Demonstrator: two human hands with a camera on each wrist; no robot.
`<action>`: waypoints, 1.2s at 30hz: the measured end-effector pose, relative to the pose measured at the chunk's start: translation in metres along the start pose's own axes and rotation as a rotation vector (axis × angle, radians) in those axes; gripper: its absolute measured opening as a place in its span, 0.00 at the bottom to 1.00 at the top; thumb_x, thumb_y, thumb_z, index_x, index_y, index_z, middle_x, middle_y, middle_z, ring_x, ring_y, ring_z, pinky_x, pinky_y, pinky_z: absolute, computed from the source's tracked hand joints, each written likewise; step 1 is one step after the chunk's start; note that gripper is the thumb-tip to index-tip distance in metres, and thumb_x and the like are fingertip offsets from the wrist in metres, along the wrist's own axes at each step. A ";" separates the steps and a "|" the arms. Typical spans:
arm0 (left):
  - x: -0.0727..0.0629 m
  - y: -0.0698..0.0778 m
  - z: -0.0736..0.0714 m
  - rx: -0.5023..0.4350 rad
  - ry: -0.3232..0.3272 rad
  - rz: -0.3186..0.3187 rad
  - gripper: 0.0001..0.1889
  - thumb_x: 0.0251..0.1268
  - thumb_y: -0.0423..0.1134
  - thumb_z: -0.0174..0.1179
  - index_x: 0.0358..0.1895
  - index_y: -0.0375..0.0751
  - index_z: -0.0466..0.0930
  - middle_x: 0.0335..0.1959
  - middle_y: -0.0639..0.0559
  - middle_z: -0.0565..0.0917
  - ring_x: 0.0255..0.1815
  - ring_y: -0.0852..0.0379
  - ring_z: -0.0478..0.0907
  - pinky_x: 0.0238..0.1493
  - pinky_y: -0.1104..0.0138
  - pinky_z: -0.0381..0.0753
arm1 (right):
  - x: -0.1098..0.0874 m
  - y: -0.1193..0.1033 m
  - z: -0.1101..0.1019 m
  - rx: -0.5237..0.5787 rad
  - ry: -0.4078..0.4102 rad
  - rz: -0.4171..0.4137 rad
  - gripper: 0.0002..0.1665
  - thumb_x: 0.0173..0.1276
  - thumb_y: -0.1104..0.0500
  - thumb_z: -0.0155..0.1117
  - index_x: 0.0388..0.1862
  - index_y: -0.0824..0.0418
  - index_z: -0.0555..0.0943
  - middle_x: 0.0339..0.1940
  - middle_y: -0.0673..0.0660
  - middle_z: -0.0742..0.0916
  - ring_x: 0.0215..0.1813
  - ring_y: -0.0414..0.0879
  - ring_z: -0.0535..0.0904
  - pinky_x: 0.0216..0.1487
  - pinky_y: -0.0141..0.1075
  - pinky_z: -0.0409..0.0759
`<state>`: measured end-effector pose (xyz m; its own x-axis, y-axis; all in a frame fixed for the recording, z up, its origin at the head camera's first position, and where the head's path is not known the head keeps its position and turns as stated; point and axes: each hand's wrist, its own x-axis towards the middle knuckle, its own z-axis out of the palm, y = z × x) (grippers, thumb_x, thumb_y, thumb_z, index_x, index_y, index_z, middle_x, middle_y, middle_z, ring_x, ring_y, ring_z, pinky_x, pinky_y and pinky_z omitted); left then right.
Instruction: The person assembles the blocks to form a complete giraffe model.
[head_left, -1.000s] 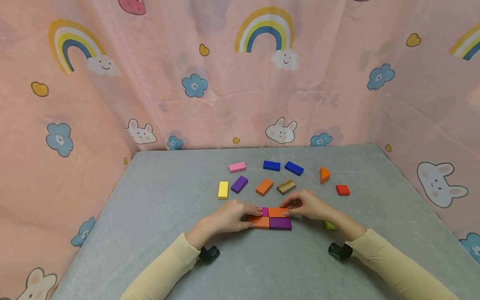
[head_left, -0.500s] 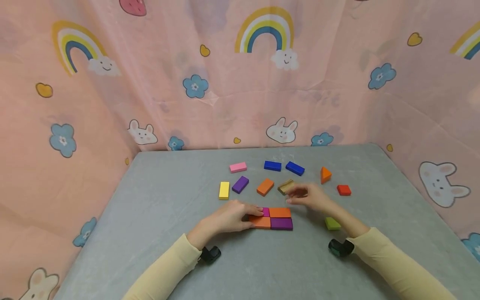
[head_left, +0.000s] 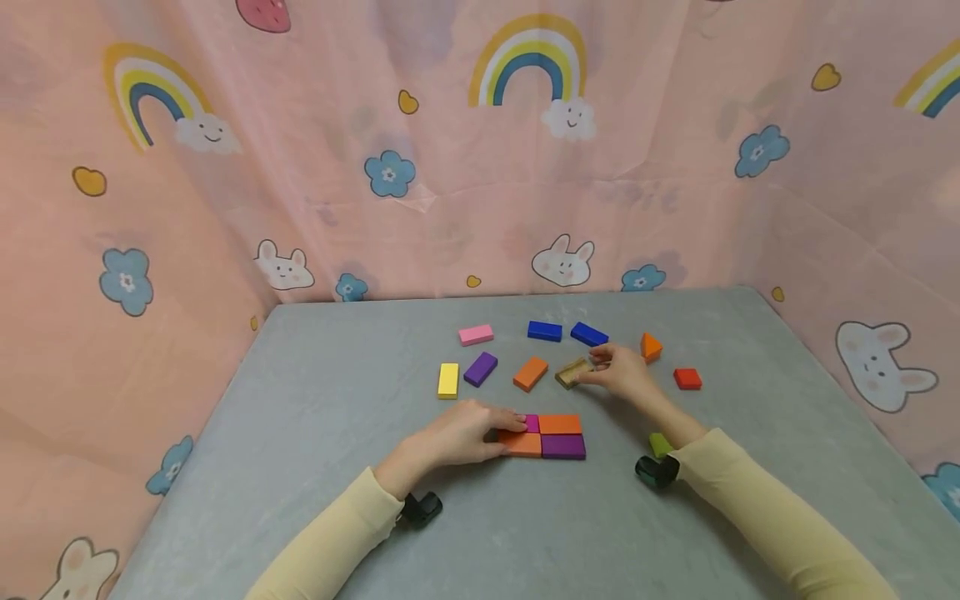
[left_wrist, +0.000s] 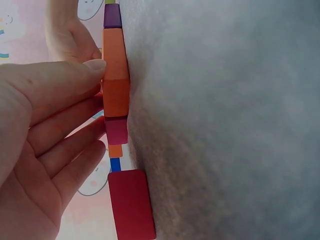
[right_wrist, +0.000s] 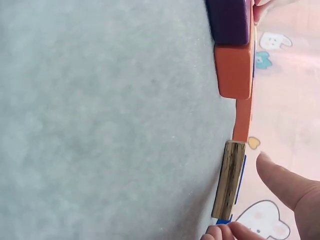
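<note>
My left hand (head_left: 465, 433) lies over the left end of a joined group of flat toy blocks. Its thumb touches an orange block (left_wrist: 116, 75), and its fingertips are at the magenta block (head_left: 532, 423). Another orange block (head_left: 560, 425) and a purple block (head_left: 563, 447) make up the group's right side. In the left wrist view a red block (left_wrist: 132, 205) shows below the fingers; the hand covers it in the head view. My right hand (head_left: 622, 372) hovers with thumb and fingers spread beside a brown wood-grained block (right_wrist: 229, 180), the thumb apart from it.
Loose blocks lie farther back: yellow (head_left: 447, 381), purple (head_left: 480, 369), orange (head_left: 530, 374), pink (head_left: 476, 335), two blue ones (head_left: 544, 331), an orange triangle (head_left: 651, 347) and a red one (head_left: 687, 379). A green block (head_left: 660, 445) sits partly under the right wrist.
My right hand has left the orange block at the group's upper right and moved back and right to the brown block. My left hand has stayed in place.
</note>
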<state>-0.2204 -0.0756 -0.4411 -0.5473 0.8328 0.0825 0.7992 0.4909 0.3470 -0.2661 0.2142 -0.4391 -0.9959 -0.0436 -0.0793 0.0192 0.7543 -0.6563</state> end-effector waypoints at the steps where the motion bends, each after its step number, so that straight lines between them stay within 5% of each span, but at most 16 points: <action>1: 0.000 0.000 0.000 0.000 -0.001 -0.003 0.19 0.62 0.43 0.63 0.58 0.51 0.80 0.58 0.57 0.80 0.61 0.62 0.75 0.59 0.68 0.75 | 0.001 0.000 0.001 -0.015 -0.001 -0.007 0.39 0.57 0.48 0.71 0.59 0.72 0.73 0.55 0.70 0.80 0.52 0.59 0.77 0.56 0.49 0.77; 8: 0.001 0.003 -0.001 0.005 -0.011 -0.019 0.20 0.62 0.43 0.63 0.58 0.51 0.79 0.58 0.56 0.80 0.60 0.61 0.76 0.59 0.68 0.75 | 0.005 -0.002 0.008 -0.122 -0.007 -0.017 0.44 0.52 0.41 0.73 0.57 0.71 0.75 0.49 0.69 0.81 0.46 0.57 0.74 0.48 0.46 0.76; 24: 0.000 0.003 0.000 -0.003 -0.004 -0.010 0.20 0.62 0.43 0.63 0.58 0.51 0.79 0.58 0.57 0.80 0.60 0.62 0.76 0.59 0.68 0.75 | 0.004 -0.001 0.013 -0.106 0.018 -0.030 0.44 0.48 0.44 0.77 0.56 0.72 0.75 0.49 0.69 0.81 0.46 0.57 0.75 0.49 0.46 0.76; 36: 0.001 0.003 0.000 -0.007 0.005 -0.002 0.19 0.62 0.42 0.63 0.58 0.50 0.80 0.57 0.57 0.81 0.60 0.62 0.76 0.59 0.68 0.75 | -0.008 0.006 0.000 -0.086 0.027 -0.166 0.37 0.49 0.49 0.77 0.54 0.69 0.78 0.48 0.66 0.84 0.45 0.56 0.79 0.46 0.45 0.80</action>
<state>-0.2188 -0.0729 -0.4403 -0.5497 0.8309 0.0861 0.7965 0.4903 0.3539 -0.2583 0.2192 -0.4429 -0.9868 -0.1553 0.0458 -0.1520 0.7915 -0.5920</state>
